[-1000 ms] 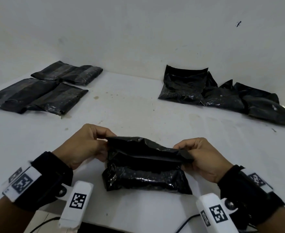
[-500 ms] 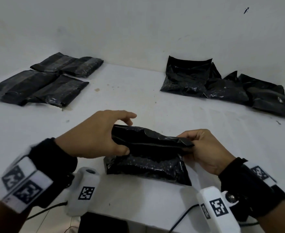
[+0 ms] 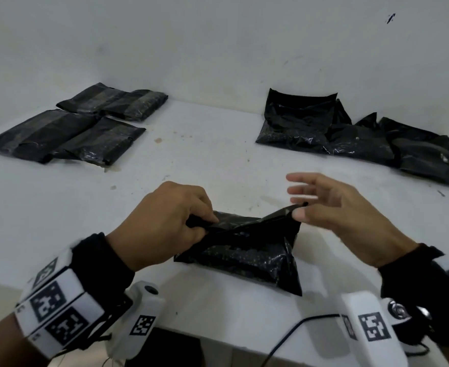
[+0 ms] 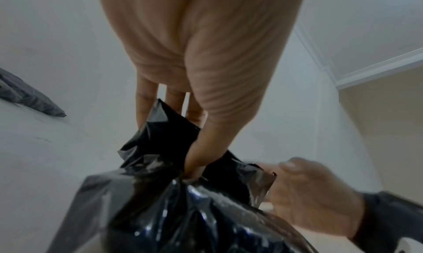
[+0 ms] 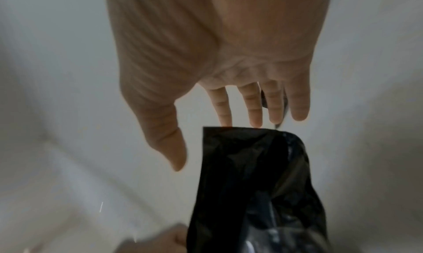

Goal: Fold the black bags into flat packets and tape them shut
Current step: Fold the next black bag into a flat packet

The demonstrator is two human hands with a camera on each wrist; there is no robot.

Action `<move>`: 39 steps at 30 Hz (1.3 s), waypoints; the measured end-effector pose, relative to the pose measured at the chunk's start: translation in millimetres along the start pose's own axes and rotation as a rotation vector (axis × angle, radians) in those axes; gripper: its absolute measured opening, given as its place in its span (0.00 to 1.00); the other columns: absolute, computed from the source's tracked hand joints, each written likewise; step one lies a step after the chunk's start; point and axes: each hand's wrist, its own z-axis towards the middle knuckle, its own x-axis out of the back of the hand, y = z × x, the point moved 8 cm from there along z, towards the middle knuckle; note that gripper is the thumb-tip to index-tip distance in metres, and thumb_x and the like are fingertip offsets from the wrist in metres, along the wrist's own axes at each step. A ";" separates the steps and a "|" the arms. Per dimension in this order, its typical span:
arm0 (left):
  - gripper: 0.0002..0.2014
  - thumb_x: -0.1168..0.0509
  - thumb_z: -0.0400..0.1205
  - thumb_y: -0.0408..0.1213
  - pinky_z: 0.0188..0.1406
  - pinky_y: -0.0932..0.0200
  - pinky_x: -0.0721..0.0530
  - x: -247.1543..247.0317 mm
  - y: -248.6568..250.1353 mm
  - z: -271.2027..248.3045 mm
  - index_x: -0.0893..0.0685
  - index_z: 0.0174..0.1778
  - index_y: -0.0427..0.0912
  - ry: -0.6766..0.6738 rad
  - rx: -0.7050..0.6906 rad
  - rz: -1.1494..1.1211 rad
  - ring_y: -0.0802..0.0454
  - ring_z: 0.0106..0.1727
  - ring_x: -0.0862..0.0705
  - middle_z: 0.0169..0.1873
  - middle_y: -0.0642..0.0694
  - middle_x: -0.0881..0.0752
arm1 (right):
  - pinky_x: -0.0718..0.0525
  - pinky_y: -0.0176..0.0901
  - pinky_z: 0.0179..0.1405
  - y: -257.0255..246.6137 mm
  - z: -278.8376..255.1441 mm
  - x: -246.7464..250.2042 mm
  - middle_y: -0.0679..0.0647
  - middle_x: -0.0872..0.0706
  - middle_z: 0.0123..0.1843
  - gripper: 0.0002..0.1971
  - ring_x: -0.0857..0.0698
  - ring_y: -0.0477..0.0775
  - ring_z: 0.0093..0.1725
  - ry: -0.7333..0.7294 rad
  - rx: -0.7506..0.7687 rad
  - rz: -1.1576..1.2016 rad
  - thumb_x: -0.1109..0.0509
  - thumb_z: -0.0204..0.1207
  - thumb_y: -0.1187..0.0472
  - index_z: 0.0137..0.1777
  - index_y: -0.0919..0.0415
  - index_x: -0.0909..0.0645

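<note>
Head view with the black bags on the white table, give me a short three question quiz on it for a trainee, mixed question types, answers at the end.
1. True or false: the right hand grips the black bag in a closed fist.
2. Multiple choice: which hand pinches the bag's top edge? A) left hand B) right hand C) neither
3. Fill in: the flat taped packets lie at the far ___ of the table, the unfolded bags at the far right.

Key: 1 false, its fingers are spread straight, with the thumb at the bag's corner. 2 A. 3 left.
</note>
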 end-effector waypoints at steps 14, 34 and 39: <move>0.13 0.33 0.71 0.40 0.33 0.49 0.15 -2.3 0.7 -7.4 0.06 0.46 0.51 0.029 -0.012 -0.005 0.64 0.39 0.18 0.42 0.59 0.13 | 0.20 0.49 0.54 -30.2 -36.5 -92.3 0.45 0.18 0.65 0.41 0.16 0.53 0.59 -0.113 0.244 -1.353 0.30 0.68 0.29 0.77 0.49 0.33; 0.16 0.34 0.69 0.34 0.35 0.79 0.22 7.4 9.9 -41.0 0.07 0.50 0.47 0.010 -0.060 0.119 0.63 0.38 0.13 0.51 0.54 0.08 | 0.20 0.54 0.68 11.8 -46.5 -85.1 0.61 0.40 0.86 0.35 0.35 0.62 0.83 -0.147 0.250 -1.187 0.40 0.83 0.48 0.87 0.56 0.44; 0.14 0.26 0.71 0.29 0.45 0.77 0.17 33.4 -2.6 -46.9 0.07 0.51 0.47 0.139 0.044 -0.141 0.70 0.39 0.11 0.45 0.60 0.08 | 0.40 0.46 0.82 9.0 -50.5 -86.7 0.54 0.66 0.88 0.36 0.60 0.55 0.88 -0.213 0.231 -1.216 0.49 0.89 0.46 0.87 0.50 0.68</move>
